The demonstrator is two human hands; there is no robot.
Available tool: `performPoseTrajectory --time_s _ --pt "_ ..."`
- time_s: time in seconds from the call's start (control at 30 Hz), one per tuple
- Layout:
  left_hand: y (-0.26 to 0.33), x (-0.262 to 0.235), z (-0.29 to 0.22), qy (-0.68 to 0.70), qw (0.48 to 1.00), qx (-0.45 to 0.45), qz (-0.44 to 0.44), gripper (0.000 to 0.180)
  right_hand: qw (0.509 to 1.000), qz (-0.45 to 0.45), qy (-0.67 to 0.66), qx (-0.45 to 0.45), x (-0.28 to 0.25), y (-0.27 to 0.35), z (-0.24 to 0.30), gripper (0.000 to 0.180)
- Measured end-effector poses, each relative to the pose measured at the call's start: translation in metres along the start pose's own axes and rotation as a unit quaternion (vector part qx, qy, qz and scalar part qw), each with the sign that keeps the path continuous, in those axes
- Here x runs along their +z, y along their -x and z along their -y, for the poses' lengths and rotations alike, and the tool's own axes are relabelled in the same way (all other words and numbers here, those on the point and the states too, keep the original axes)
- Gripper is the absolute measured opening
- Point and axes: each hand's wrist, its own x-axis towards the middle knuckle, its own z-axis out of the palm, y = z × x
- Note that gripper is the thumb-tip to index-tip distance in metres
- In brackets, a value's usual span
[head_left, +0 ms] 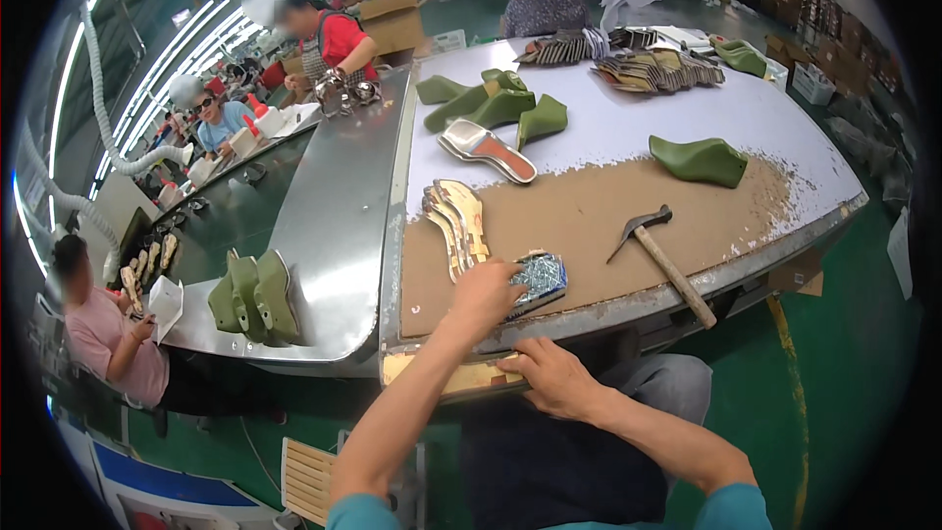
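Over a small box [561, 301] of thin silver nails [542, 278], my left hand [486, 296] reaches in with its fingertips drawn together at the near left side; what they pinch is hidden. My right hand [557, 380] grips the right end of a yellowish insole [449, 373] at the table's near edge, thumb on top. What lies under that insole is mostly out of sight. Left of the nail box sits a short stack of similar insoles [459, 224]. A hammer [677, 278] with a wooden handle rests to the right, its handle end sticking out past the table edge.
Green shoe lasts [699, 159] stand on the worn brown and white table top [589, 206]. A last with a metal-rimmed sole [488, 149] lies among them. More lasts [253, 296] stand on the steel table to the left. Stacked insoles [659, 71] lie far back. Several people work nearby.
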Motion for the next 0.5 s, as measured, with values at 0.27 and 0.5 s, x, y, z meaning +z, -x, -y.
performPoseTrajectory --time_s 0.27,0.5 --pt "-0.017 0.017 0.013 0.032 0.999 -0.02 0.034 0.021 1.0 -0.02 -0.024 -0.001 0.006 0.006 -0.004 0.05" --pt "-0.021 0.017 0.01 0.043 0.997 -0.031 0.063 0.021 0.999 -0.03 -0.015 0.005 0.003 0.007 -0.002 0.048"
